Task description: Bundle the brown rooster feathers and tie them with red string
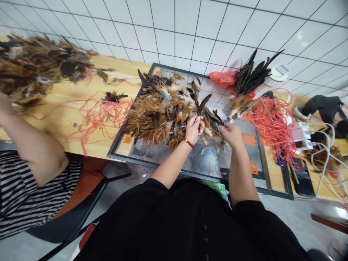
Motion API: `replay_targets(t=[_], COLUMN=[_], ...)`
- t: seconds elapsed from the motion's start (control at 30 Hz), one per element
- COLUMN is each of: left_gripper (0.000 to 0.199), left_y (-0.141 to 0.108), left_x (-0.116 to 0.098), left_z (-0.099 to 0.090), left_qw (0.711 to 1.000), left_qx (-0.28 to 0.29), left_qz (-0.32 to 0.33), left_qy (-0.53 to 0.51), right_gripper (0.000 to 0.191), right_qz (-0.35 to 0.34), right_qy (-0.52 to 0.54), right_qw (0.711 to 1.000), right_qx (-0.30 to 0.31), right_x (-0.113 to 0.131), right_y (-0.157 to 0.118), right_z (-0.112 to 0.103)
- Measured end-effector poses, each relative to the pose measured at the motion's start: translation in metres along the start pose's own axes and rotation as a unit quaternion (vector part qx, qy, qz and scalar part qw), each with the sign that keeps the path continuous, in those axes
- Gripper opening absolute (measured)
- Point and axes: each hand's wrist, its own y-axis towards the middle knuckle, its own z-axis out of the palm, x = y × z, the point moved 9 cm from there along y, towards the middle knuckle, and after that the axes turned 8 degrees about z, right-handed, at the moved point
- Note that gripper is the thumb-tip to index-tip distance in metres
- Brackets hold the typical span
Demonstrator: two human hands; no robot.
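Left and right grips at a framed clear panel (251, 154), as I view them through the head camera. The panel lies on the wooden surface (61, 125). The left grip (198, 122), bracelet at the wrist, is closed in a fingertip pinch on the lower ends of dark feathers (204, 103), which stand up from it at the right edge of a brown feather pile (157, 116). The right grip (221, 127) is partly closed at loose feathers (215, 116) just beside; I cannot tell whether it has pinched one or merely touches it.

Step in hand, as I judge it: selecting feathers and gathering them into a small bunch. The next move would call for a steady left pinch with the quill ends level, while the right grip brings a further feather alongside without crushing its vane.

Beyond the right grip: a bundle of long black feathers (248, 78) against the tiled wall and a tangle of pink twine (274, 127).

Lettering: large orange characters (254, 168) show at the panel's sides, partly covered and askew; I cannot read them with confidence. The white adapter (300, 134) shows no legible brand.
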Motion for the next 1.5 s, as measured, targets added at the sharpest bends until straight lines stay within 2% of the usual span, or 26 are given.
replay_targets(t=[0.13, 0.2, 0.3, 0.4, 0.5, 0.6, 0.7, 0.8, 0.9, 0.97, 1.0, 1.07, 1.17, 1.23, 1.3, 1.4, 1.5], left_gripper=[0.02, 0.024, 0.029, 0.03, 0.028, 0.026, 0.023, 0.019, 0.021, 0.022, 0.022, 0.02, 0.018, 0.017, 0.016, 0.013, 0.011], left_y=[0.0, -0.001, -0.002, -0.003, -0.003, -0.002, 0.0, 0.001, 0.0, 0.0, 0.0, 0.0, 0.0, 0.0, -0.001, -0.001, -0.001], left_x=[0.002, 0.002, 0.003, 0.004, 0.005, 0.007, 0.005, 0.002, 0.0, 0.001, 0.001, 0.002, 0.002, 0.003, 0.004, 0.005, 0.006], left_z=[-0.001, 0.0, 0.002, 0.003, 0.003, 0.004, 0.0, -0.004, -0.002, -0.001, 0.0, 0.0, 0.001, 0.001, -0.001, -0.002, -0.001], left_qw=[1.0, 1.0, 1.0, 1.0, 0.999, 0.999, 0.997, 0.995, 0.994, 0.994, 0.994, 0.994, 0.994, 0.995, 0.995, 0.993, 0.993], left_qx=[-0.006, -0.006, 0.0, 0.007, 0.01, 0.014, -0.007, -0.03, -0.022, -0.017, -0.017, -0.015, -0.01, -0.015, -0.027, -0.038, -0.033], left_qz=[-0.01, -0.016, -0.023, -0.021, -0.021, -0.038, -0.048, -0.05, -0.044, -0.042, -0.042, -0.039, -0.036, -0.041, -0.048, -0.054, -0.058], left_qy=[0.007, 0.006, 0.008, 0.018, 0.026, -0.008, -0.059, -0.082, -0.096, -0.1, -0.101, -0.103, -0.103, -0.095, -0.089, -0.102, -0.098], right_gripper=[0.029, 0.03, 0.037, 0.04, 0.036, 0.033, 0.032, 0.045, 0.05, 0.048, 0.046, 0.042, 0.038, 0.036, 0.035, 0.038, 0.042], right_qz=[0.011, 0.009, 0.015, 0.012, -0.025, -0.084, -0.088, -0.027, 0.006, 0.004, -0.002, -0.021, -0.044, -0.046, -0.032, 0.021, 0.039], right_qy=[0.062, 0.116, 0.224, 0.29, 0.286, 0.236, 0.204, 0.248, 0.228, 0.195, 0.189, 0.192, 0.195, 0.216, 0.268, 0.361, 0.393], right_qw=[0.994, 0.986, 0.971, 0.956, 0.958, 0.967, 0.973, 0.967, 0.973, 0.977, 0.977, 0.979, 0.978, 0.969, 0.957, 0.931, 0.919], right_qx=[-0.095, -0.116, -0.082, -0.027, 0.009, 0.043, 0.07, 0.05, -0.042, -0.09, -0.096, -0.06, 0.057, 0.113, 0.109, 0.045, 0.024], right_x=[-0.011, -0.015, -0.02, -0.013, 0.007, 0.026, 0.025, -0.001, -0.025, -0.028, -0.025, -0.012, 0.01, 0.019, 0.018, 0.002, -0.004], right_y=[-0.005, -0.007, -0.009, -0.013, -0.021, -0.028, -0.028, -0.021, -0.019, -0.023, -0.027, -0.033, -0.04, -0.042, -0.038, -0.029, -0.025], right_z=[-0.026, -0.029, -0.013, 0.008, 0.02, 0.028, 0.035, 0.029, 0.005, -0.01, -0.013, -0.007, 0.021, 0.037, 0.04, 0.03, 0.024])
